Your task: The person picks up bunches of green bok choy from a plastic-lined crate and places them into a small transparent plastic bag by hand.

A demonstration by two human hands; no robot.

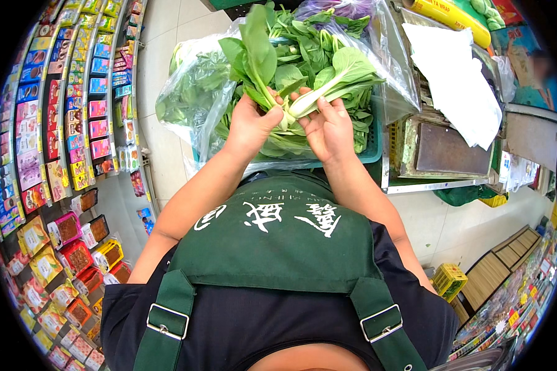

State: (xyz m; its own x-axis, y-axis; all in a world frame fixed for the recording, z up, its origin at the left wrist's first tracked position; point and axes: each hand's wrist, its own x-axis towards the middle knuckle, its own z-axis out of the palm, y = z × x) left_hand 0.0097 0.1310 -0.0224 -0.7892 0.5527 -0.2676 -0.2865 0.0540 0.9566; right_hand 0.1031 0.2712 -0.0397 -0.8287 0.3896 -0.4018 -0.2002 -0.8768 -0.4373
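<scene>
Both my hands are above a green plastic crate (376,134) heaped with leafy greens (301,51). A head of bok choy (306,103) lies across the fingers of my right hand (328,127), its pale base pointing toward my left hand and its leaves to the right. My left hand (254,121) pinches the stalk of a large outer leaf (259,51), which stands up and away from the head. The stalks meet near the base, between my hands; whether that leaf is still attached cannot be told.
Clear plastic bags of greens (195,83) and purple vegetables (339,9) flank the crate. Right of it are a worn metal-framed weighing scale (452,150), white sheets (459,83) and a yellow wrap roll (450,18). Snack shelves (69,102) stand left; a yellow basket (449,281) sits lower right.
</scene>
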